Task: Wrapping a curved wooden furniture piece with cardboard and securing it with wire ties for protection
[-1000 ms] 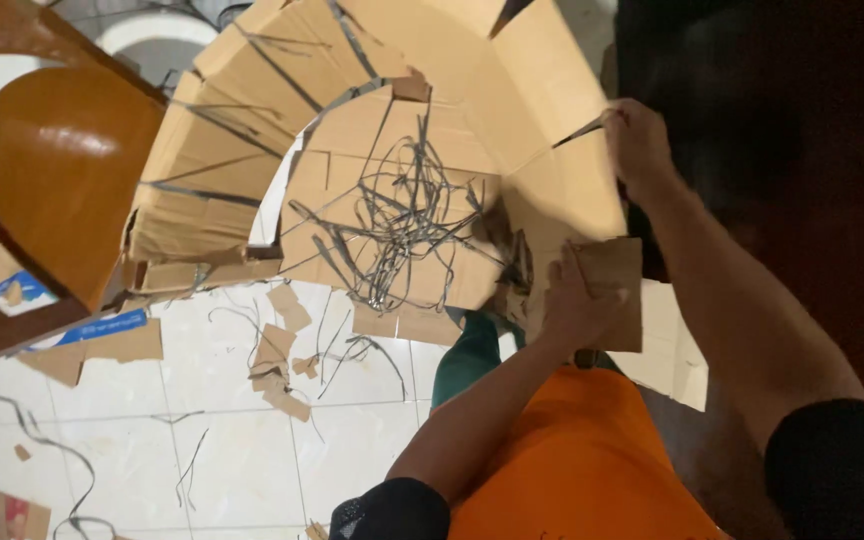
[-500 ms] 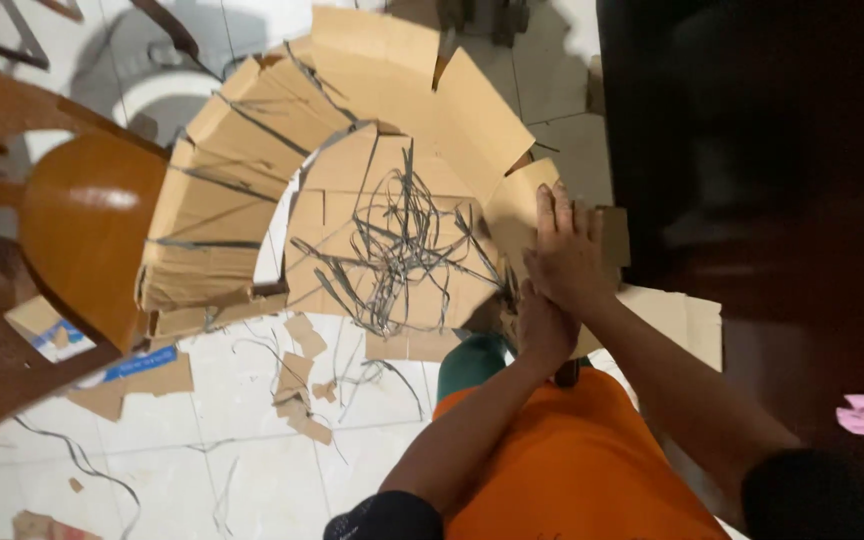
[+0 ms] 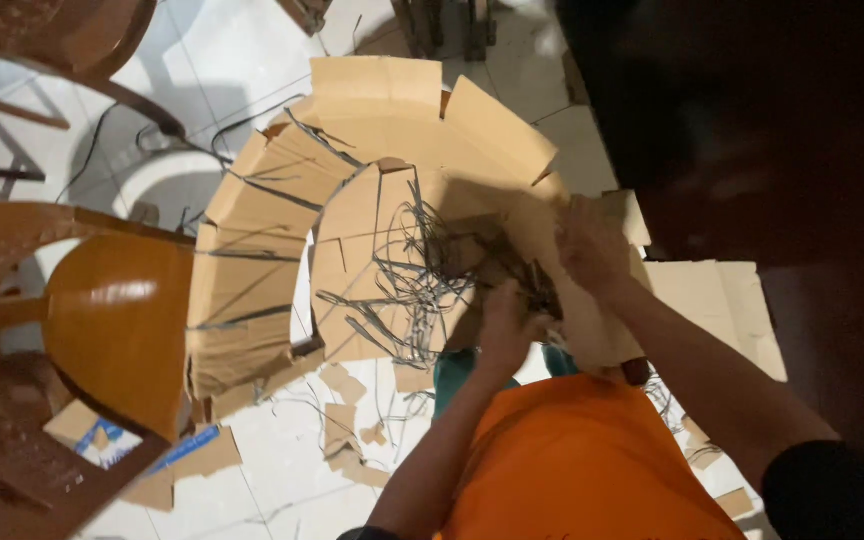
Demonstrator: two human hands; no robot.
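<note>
Since half a second ago both hands have drawn slightly apart and shifted deeper onto the cardboard, and the camera has tipped so that more of the arched structure shows. Now the left hand (image 3: 504, 322) sits low at the middle of the view, its forearm rising from the bottom edge beside the orange shirt (image 3: 582, 460), wrist bent so the knuckles face up; its fingers are curled down into the heap of thin grey strips (image 3: 417, 275) and seem clenched on some of them and on the edge of a small cardboard piece (image 3: 487, 255), though blur keeps the exact grip from being clear. Up and to the right, the right hand (image 3: 592, 245) reaches over a longer, straighter arm in a black sleeve, palm down, fingers bent and pressing on the brown cardboard panel (image 3: 602, 320) that lies across the person's lap; whether it pinches the panel or merely rests on it cannot be told. That panel touches the large curved cardboard arch (image 3: 392, 120), built of segments, standing on the pale tiled floor (image 3: 282, 470). Cardboard scraps lie scattered on the tiles, and an orange plastic chair (image 3: 117, 320) stands at the left, just beside the arch.
</note>
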